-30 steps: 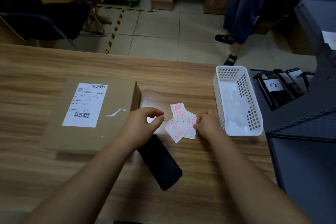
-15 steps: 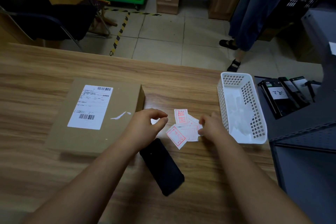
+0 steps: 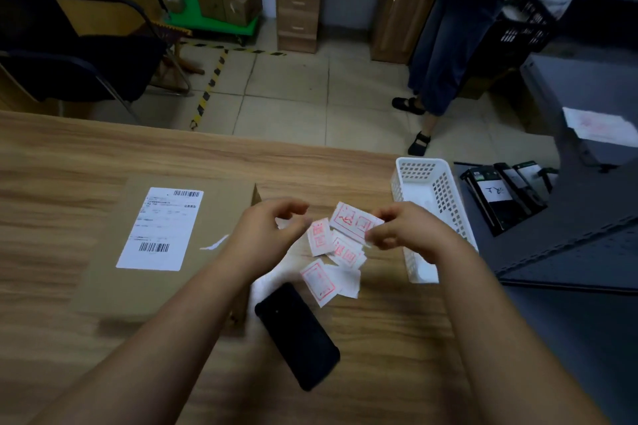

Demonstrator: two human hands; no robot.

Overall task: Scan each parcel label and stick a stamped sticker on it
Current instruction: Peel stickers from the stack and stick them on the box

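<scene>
1. Wooden table (image 3: 379, 348) is filling the lower part of the view, and both forearms are reaching forward over it from the near edge.
2. Nearest to the person, a black handheld device (image 3: 297, 335), probably the scanner, is lying flat on the table between the two arms, and no hand is touching it.
3. Just beyond it, a loose pile of stamped stickers (image 3: 328, 272) with red marks is lying on the table, some of them overlapping.
4. Over this pile the right hand (image 3: 411, 231) is pinching the edge of one stamped sticker (image 3: 354, 221) between thumb and fingertips and is holding it a little above the others.
5. Beside it the left hand (image 3: 266, 235) is hovering with curled fingers, thumb and forefinger close together; a small white scrap seems to be there, but I cannot tell whether the fingers are gripping it.
6. To the left, the parcel (image 3: 165, 245), a flat cardboard box, is lying on the table with its white label (image 3: 160, 228) facing up and no red sticker visible on it.
7. To the right, a white basket (image 3: 445, 197) is standing at the table edge.
8. I judge that the sticker step is in hand: one sticker is being separated from the rest.
9. Next, the move is probably calling for peeling off the backing with both hands, then carrying the sticker left and pressing it flat on the parcel.
10. Farther away, another person's legs (image 3: 435, 72) are standing on the tiled floor.
</scene>
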